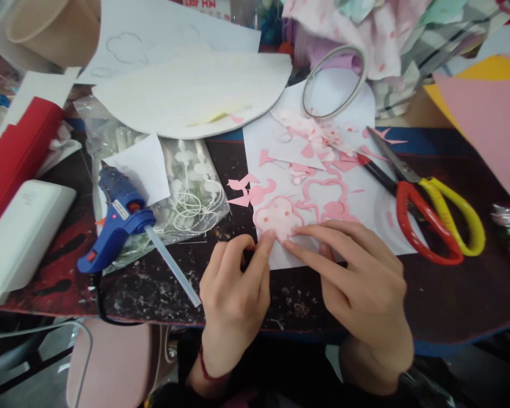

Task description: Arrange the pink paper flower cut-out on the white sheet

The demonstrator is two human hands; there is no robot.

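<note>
A small cloud-shaped cutout (278,218), pale fabric with small red dots and a pink border, lies on a white sheet (255,158). My left hand (238,283) has its fingers curled, with the index fingertip pressed on the cutout's lower edge. My right hand (357,283) stretches its index and middle fingers to the lower right edge of the same cutout; its thumb is mostly hidden beneath. Just behind lies a pink paper offcut (344,198) with a cloud-shaped hole. Pink and dotted scraps (306,133) are strewn over the sheet.
Scissors (412,175) with red and yellow handles lie at right. At left are a blue glue gun (121,212) with a glue stick, a plastic bag (195,192) of white cords and a white power bank (29,232). Behind are a white oval board (187,96) and a tape ring (361,85).
</note>
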